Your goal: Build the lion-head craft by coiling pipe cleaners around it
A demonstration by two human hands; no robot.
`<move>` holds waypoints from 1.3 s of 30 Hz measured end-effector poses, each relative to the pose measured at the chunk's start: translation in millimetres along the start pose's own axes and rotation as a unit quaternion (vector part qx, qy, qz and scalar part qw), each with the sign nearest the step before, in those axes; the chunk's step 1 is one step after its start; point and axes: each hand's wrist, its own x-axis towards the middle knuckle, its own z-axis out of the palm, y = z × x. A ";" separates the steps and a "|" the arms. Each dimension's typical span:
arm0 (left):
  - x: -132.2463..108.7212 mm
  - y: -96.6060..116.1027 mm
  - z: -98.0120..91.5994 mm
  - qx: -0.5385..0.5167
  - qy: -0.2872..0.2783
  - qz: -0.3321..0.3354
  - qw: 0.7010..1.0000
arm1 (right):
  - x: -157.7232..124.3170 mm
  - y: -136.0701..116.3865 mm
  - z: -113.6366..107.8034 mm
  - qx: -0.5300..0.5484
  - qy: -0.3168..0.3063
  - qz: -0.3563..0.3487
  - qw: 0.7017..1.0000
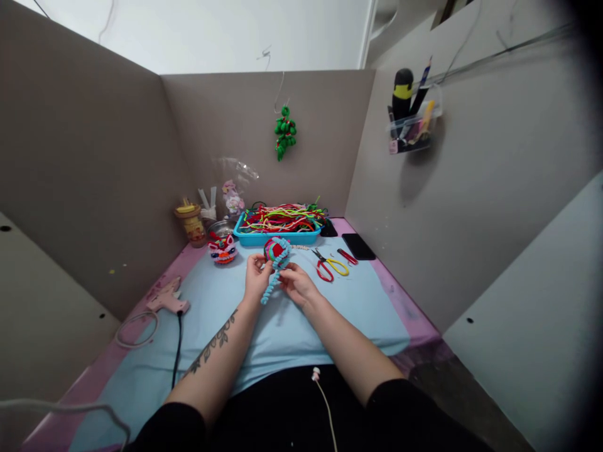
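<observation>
My left hand (257,276) and my right hand (296,284) meet over the light blue mat (358,301) and together hold a small round craft ball (276,251) of red, green and blue pipe cleaner. A twisted light blue pipe cleaner (270,290) hangs down from the ball between my hands. The fingers of both hands are pinched on the piece. Just behind them stands a blue tray (277,238) heaped with coloured pipe cleaners (282,218).
Scissors with red and yellow handles (330,267) lie right of my hands, a black phone (358,245) beyond. A pink glue gun (167,301) with its cord sits at left. A small lion-head figure (222,248) and a jar (192,223) stand at back left. Grey partition walls enclose the desk.
</observation>
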 end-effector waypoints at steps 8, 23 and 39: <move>-4.0 3.1 3.7 0.009 0.005 0.024 1.000 | 7.0 1.9 -0.4 -0.044 0.053 -0.038 0.997; -2.9 1.7 1.8 -0.040 0.039 -0.079 0.995 | 11.5 6.3 0.1 -0.161 0.039 -0.174 0.971; 2.9 -7.5 -2.9 -0.131 0.071 -0.167 0.975 | 7.9 7.8 4.5 -0.098 0.026 -0.121 0.987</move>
